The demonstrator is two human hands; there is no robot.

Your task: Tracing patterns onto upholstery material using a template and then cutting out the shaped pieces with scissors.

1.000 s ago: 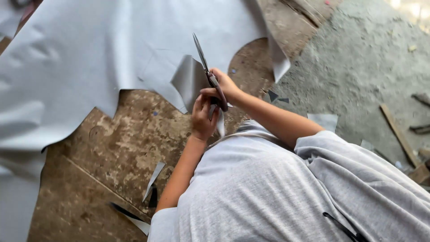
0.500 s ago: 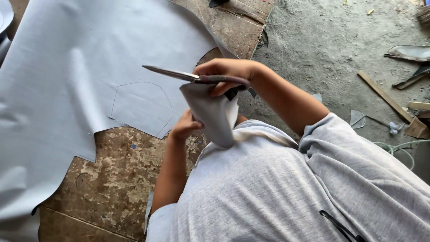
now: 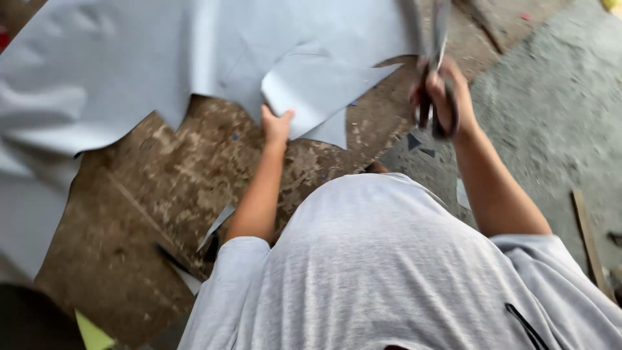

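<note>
The left hand [image 3: 277, 125] has its grip closed on a cut flap of the grey sheet [image 3: 129, 58], which lies spread over the worn board [image 3: 181, 188]. The right hand [image 3: 447, 97] grips the scissors [image 3: 435, 58] by the handles, blades pointing away, raised beside the sheet's edge.

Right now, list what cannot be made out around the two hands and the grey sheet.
- Scissor blades, head view: motion-blurred, tips cut off by the top edge; open or closed unclear.
- Right hand: fingers blurred around the dark handles.
- Left hand: fingertips hidden behind the cut grey piece.
- Large grey sheet: cut off at the left edge.
</note>
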